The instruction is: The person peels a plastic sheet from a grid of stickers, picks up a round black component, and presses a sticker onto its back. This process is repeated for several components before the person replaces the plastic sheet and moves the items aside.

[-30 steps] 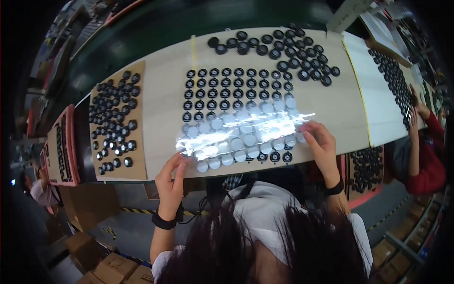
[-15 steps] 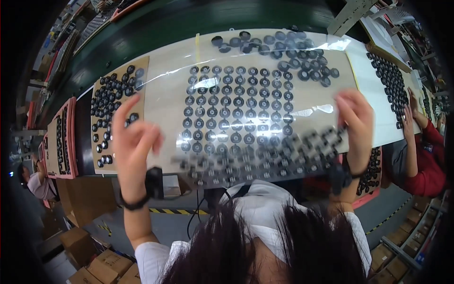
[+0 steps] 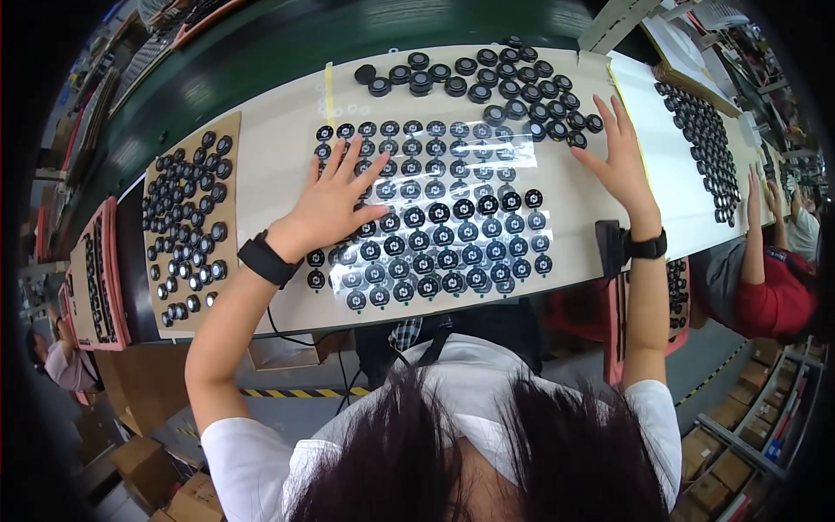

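My left hand [image 3: 329, 209], fingers spread, lies over the left part of rows of black discs on the board. My right hand [image 3: 622, 170] is raised over the right side of the work surface with thumb and fingers apart, holding nothing. A clear plastic sheet [image 3: 470, 254] bearing rows of round black labels with a white mark lies over the nearer discs, glare on its surface. Black discs [image 3: 413, 129] in even rows show beyond it. Close to the right fingertips is a loose group of black round caps [image 3: 531, 94].
A brown board [image 3: 228, 178] with many black caps is on the left, and pink trays [image 3: 113, 287] stand beyond it. A green conveyor belt [image 3: 287, 54] runs along the far side. On the right, a co-worker in a red sleeve [image 3: 765, 296] sits near more rows of caps [image 3: 704, 157].
The clear sheet, blurred and tilted at the near edge before, now lies flatter over the rows. My left hand has moved right onto the rows and spread; my right hand's curled fingers have opened.
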Available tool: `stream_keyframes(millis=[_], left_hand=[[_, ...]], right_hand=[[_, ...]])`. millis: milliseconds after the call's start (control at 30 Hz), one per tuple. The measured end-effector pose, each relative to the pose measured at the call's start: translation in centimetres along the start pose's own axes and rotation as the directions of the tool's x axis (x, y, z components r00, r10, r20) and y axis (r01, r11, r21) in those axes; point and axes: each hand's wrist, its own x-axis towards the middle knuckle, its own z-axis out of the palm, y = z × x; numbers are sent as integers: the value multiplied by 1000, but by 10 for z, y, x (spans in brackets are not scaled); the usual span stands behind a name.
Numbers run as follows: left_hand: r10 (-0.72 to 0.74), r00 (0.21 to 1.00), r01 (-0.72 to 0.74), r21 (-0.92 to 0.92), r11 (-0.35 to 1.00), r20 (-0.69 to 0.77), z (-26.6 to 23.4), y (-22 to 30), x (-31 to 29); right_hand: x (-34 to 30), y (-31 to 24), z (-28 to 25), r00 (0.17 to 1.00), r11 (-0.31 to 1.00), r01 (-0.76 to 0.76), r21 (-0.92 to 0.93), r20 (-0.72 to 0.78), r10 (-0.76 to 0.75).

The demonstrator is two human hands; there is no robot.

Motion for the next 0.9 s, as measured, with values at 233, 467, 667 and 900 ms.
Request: stream_keyframes(millis=[233, 467, 667, 900], left_hand=[[175, 981, -179, 49, 983, 82, 12, -2, -22], [97, 990, -107, 90, 990, 102, 15, 15, -40], [104, 989, -111, 60, 992, 110, 13, 20, -48], [86, 990, -93, 60, 994, 110, 12, 28, -54]], right_hand=[[8, 41, 23, 926, 998, -23, -65, 376, 46], [26, 12, 47, 904, 996, 49, -77, 428, -12], [36, -18, 63, 907, 995, 94, -23, 414, -76], [60, -56, 84, 914, 988, 114, -101, 401, -64]])
